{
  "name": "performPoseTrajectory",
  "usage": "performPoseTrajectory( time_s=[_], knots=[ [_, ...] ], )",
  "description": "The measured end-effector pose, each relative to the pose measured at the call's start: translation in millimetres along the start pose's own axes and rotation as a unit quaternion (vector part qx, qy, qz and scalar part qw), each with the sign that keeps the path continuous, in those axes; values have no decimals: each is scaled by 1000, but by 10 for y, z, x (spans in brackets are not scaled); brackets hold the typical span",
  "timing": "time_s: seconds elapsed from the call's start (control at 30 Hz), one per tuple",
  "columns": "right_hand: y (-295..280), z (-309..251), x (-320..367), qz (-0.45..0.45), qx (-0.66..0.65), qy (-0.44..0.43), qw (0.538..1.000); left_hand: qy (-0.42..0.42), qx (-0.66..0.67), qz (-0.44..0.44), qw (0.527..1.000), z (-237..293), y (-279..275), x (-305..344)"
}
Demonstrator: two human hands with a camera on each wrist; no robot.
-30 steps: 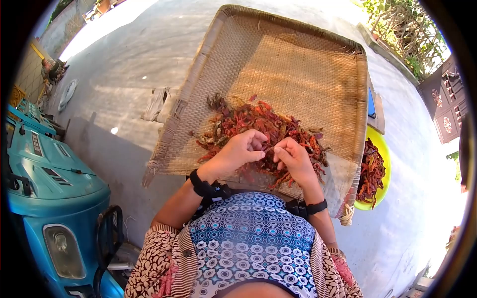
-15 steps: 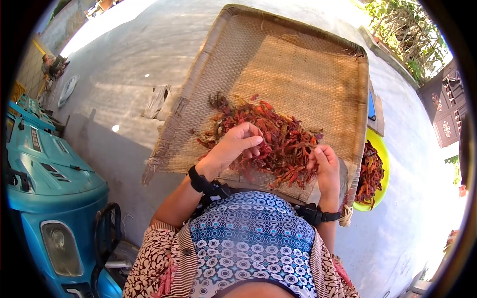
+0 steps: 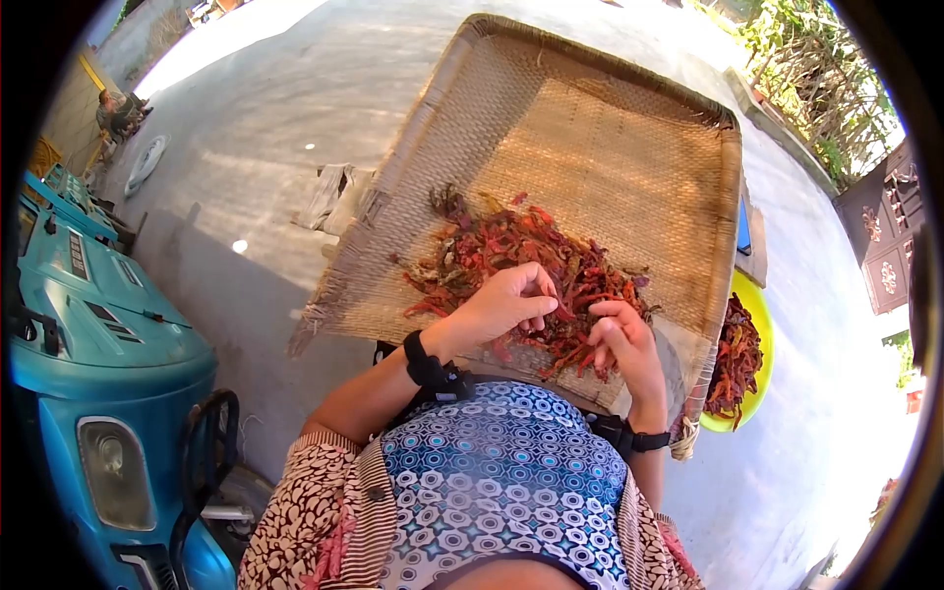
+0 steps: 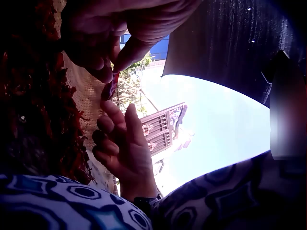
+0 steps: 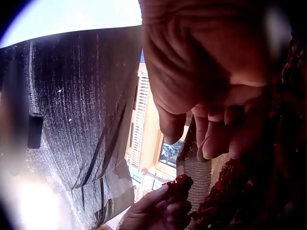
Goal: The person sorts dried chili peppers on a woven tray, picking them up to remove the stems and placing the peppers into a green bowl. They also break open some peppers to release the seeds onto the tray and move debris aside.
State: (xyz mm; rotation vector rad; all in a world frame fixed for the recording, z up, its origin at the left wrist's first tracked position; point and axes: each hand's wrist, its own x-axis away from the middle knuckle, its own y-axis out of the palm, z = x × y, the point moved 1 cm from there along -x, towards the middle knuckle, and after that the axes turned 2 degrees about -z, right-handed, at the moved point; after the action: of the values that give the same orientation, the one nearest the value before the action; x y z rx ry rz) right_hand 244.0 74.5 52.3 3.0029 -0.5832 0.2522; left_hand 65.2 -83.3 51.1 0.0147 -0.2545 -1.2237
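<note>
A heap of dried red chili peppers [image 3: 580,261] lies on the near half of a woven tray [image 3: 610,147]. My left hand [image 3: 511,307] is over the front of the heap and pinches one dark red chili pepper [image 4: 111,86] between thumb and fingertips. Just to its right is my right hand [image 3: 629,349], palm turned inward. Its fingers are loosely bent, the thumb stands apart, and nothing shows between them. In the right wrist view the pinched chili sticks out past the left fingertips, below the right hand.
Beside the tray on the right stands a yellow basin [image 3: 752,295] holding more dried chilies. A teal three-wheeled vehicle [image 3: 108,334] is close on the left. Farther off, a person [image 3: 118,113] sits by the wall. The tray's raised rim [image 3: 590,59] runs round its far side.
My right hand first swung right holding a thin brownish piece, then came back left with that piece gone from its fingers. My left hand moved slightly right and down, still pinching.
</note>
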Motion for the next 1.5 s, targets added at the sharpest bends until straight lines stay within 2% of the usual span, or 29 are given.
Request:
performPoseTrajectory(
  time_s=[0.1, 0.2, 0.27, 0.3, 0.4, 0.47, 0.5, 0.57, 0.63, 0.73, 0.83, 0.93, 1.03, 1.13, 1.23, 1.5],
  knots=[
    [220, 37, -106, -21, 28, 24, 999, -16, -21, -3, 1000, 23, 31, 15],
    [201, 90, -155, -32, 47, -2, 998, -34, -40, 3, 999, -7, -2, 16],
    [187, 65, -116, -27, 29, 26, 999, -53, -42, 8, 998, -20, -6, 28],
    [176, 60, -94, -24, 19, 40, 999, -18, -84, 36, 996, -14, -26, 37],
    [-132, 115, -42, 81, -4, -31, 996, 80, -218, 112, 966, 90, -199, 96],
    [-406, 134, 27, 201, -101, -48, 973, 97, -267, 143, 948, 123, -388, 97],
    [-615, 185, 43, 223, -154, -89, 958, 93, -286, 149, 942, 131, -456, 114],
    [-878, 118, 162, 317, -259, -112, 905, 76, -285, 113, 949, 139, -510, 175],
    [-1217, 248, 225, 308, -376, -198, 851, 66, -324, 76, 941, 163, -469, 209],
    [-1279, 242, 279, 303, -461, -192, 811, 71, -439, 26, 895, 105, -318, 253],
    [-966, 271, 176, 292, -379, -134, 868, 75, -499, 55, 861, -30, -282, 159],
    [-506, 197, 51, 188, -235, -122, 946, 126, -461, 112, 871, 32, -254, 151],
    [-146, 101, -93, 97, -95, -63, 989, 145, -404, 131, 894, 162, -214, 177],
    [141, -5, -223, 5, 5, -38, 999, 135, -360, 129, 914, 185, -183, 188],
    [349, -82, -307, -8, 53, -35, 998, 110, -343, 129, 924, 170, -119, 198],
    [274, 113, -364, 25, -3, -21, 999, 105, -240, 127, 957, 22, -63, 144]
  ],
)
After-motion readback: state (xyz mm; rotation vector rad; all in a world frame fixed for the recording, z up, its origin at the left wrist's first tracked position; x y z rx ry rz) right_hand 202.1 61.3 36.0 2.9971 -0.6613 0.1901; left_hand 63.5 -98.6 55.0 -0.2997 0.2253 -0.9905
